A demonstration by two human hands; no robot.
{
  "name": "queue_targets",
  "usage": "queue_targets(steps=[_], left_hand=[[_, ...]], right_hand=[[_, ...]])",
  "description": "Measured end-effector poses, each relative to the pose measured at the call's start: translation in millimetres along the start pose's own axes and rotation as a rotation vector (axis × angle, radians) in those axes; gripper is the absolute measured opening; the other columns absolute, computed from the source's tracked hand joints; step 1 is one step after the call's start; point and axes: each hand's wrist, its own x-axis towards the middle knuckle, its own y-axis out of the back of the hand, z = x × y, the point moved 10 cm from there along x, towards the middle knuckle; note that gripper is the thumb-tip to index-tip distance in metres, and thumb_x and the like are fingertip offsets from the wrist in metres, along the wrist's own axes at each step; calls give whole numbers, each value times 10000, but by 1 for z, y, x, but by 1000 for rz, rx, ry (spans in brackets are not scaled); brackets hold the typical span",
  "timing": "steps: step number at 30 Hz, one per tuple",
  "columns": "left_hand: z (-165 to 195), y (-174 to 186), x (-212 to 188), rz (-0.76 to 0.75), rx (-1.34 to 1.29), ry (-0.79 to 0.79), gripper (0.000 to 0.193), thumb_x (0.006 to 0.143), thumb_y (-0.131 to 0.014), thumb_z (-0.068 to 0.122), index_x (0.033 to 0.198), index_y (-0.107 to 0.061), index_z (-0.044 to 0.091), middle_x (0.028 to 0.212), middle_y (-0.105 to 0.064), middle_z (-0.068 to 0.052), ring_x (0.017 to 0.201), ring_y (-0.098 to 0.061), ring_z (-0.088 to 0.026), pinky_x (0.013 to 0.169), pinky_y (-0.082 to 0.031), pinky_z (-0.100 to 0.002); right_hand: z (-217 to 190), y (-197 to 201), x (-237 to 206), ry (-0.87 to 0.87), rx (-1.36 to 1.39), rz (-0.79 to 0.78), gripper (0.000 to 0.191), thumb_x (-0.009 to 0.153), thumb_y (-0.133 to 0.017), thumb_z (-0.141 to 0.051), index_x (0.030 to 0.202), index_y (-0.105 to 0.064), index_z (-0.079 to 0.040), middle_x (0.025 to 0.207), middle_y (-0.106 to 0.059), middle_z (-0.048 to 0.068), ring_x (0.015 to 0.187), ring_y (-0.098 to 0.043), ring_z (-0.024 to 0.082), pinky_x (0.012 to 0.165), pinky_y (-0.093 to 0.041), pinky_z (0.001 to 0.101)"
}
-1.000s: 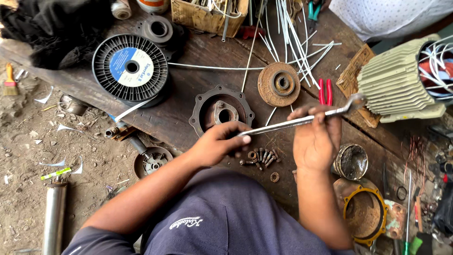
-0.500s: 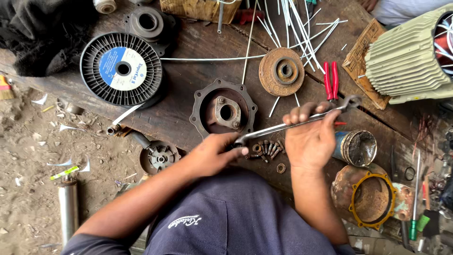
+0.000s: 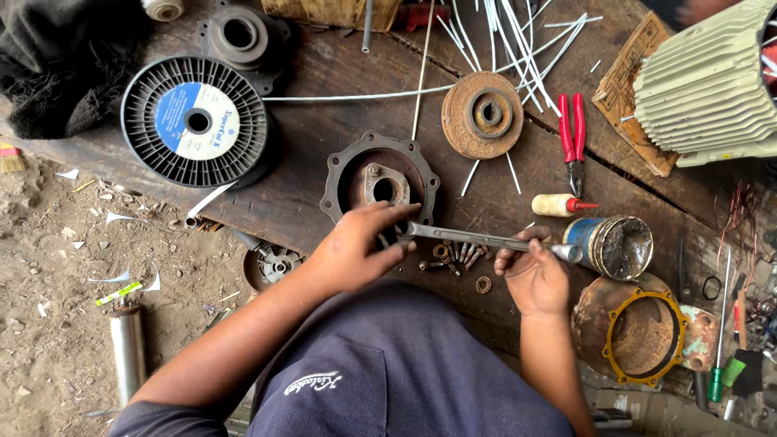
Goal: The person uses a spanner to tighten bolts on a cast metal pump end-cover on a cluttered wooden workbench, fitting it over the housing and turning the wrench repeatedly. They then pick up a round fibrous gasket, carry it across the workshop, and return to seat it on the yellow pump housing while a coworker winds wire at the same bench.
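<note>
Both hands, left and right, grip a wrench, seemingly above loose bolts.

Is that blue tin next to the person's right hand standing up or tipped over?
Tipped over: the blue tin lies on its side on the workbench, open mouth facing right.

The wrench was shiny grey, the pliers had red handles, the spool was black with a blue and white label, the tabletop was dark brown, and the round plate was rusty orange
</note>
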Motion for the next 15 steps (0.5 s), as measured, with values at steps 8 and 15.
queue_targets(steps=[8, 15], left_hand=[[-37, -20, 15, -137, 118, 204, 405, 830, -757, 120, 1233, -721, 129, 996, -650, -124, 952, -643, -336, 812, -538, -440], [-36, -24, 14, -88, 252, 158, 369, 836, -783, 172, 1197, -721, 122, 1011, -625, -103, 957, -627, -322, 798, -535, -433]], right_hand=[[2, 31, 28, 46, -32, -43, 163, 1084, -577, -176, 1201, -567, -64, 980, -713, 193, 869, -702, 325, 771, -545, 430], [12, 41, 51, -12, -7, -70, 149, 1092, -571, -160, 1204, -574, -60, 983, -723, 198, 882, -716, 322, 799, -568, 448]])
